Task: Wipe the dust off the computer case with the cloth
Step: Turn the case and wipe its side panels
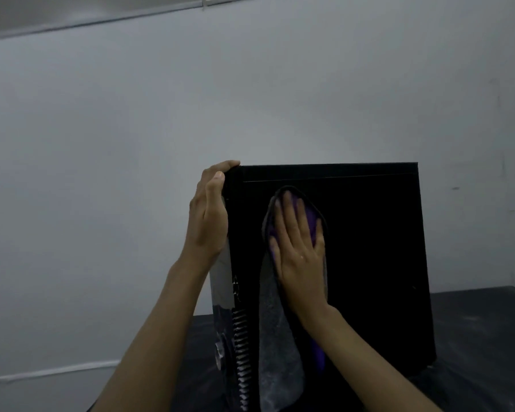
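Observation:
A black computer case (369, 263) stands upright on a dark table, its broad side panel facing me. My left hand (210, 212) grips the case's upper left corner, fingers curled over the top edge. My right hand (299, 254) lies flat with fingers spread on a grey and purple cloth (275, 337), pressing it against the side panel near its upper left. The cloth's grey tail hangs down the panel below my wrist. The case's rear face with slotted vents shows along the left edge.
The dark table (473, 337) is streaked with pale dust and extends right and behind the case. A plain white wall (131, 144) fills the background. A white conduit (57, 371) runs along the wall at lower left.

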